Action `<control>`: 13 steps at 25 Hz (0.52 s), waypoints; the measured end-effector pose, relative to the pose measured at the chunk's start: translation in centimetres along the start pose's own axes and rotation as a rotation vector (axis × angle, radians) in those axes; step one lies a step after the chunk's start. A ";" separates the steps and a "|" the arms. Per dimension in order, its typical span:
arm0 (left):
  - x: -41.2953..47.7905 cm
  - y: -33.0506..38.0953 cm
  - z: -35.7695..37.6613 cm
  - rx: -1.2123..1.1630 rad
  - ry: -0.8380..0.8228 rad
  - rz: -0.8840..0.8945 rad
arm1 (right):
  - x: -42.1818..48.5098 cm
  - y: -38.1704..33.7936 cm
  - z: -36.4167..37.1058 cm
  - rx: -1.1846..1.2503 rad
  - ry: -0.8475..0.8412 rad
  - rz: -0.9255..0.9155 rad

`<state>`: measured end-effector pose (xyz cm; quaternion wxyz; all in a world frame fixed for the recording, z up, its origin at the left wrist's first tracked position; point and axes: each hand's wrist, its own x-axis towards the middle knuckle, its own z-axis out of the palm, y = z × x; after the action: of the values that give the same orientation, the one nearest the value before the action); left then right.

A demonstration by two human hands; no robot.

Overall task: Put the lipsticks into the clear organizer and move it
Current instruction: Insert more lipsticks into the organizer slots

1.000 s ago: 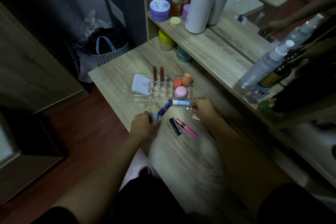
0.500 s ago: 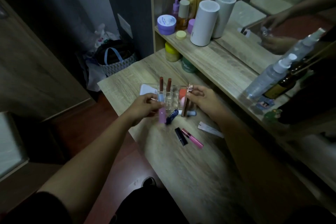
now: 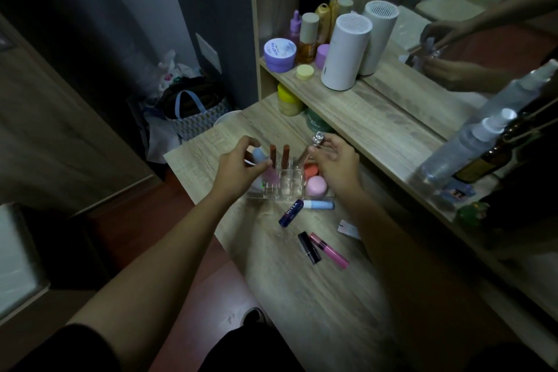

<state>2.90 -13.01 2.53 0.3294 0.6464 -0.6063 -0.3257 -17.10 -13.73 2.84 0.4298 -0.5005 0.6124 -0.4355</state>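
The clear organizer (image 3: 288,187) stands on the wooden desk (image 3: 317,296) with two brown-red lipsticks (image 3: 279,155) upright in its slots. My left hand (image 3: 238,169) hovers over its left side, pinching a pink tube with a light blue cap (image 3: 259,157). Above the organizer's right side, my right hand (image 3: 335,164) grips a tilted lip tube with a silver jewelled cap (image 3: 315,142). On the desk nearer me lie a dark blue Nivea stick (image 3: 290,212), a white and blue stick (image 3: 318,205), a black lipstick (image 3: 308,247) and a pink lip gloss (image 3: 329,250).
Round pink (image 3: 316,186) and orange (image 3: 311,170) items sit in the organizer's right compartment. A raised shelf (image 3: 377,118) holds a white cylinder (image 3: 344,51), jars and bottles. A spray bottle (image 3: 465,148) stands at the right. A mirror reflects my hands. A bag (image 3: 193,106) sits on the floor.
Both hands picked up a tube from the desk and rose over the organizer. The tubes now sit higher and closer to the slots than half a second ago.
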 end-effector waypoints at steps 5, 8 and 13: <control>0.6 -0.7 1.0 0.020 0.069 -0.010 | 1.2 0.6 0.7 -0.047 0.004 -0.018; 0.7 -0.9 1.6 0.072 0.049 0.027 | 1.3 1.1 0.9 -0.081 -0.026 -0.010; 0.5 -1.4 3.0 0.276 0.026 0.117 | 1.6 2.1 1.2 -0.142 -0.076 0.023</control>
<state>1.27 -13.51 -0.29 0.2635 0.6532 -0.6777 -0.2110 -16.68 -15.19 0.35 0.4212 -0.5388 0.6308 -0.3667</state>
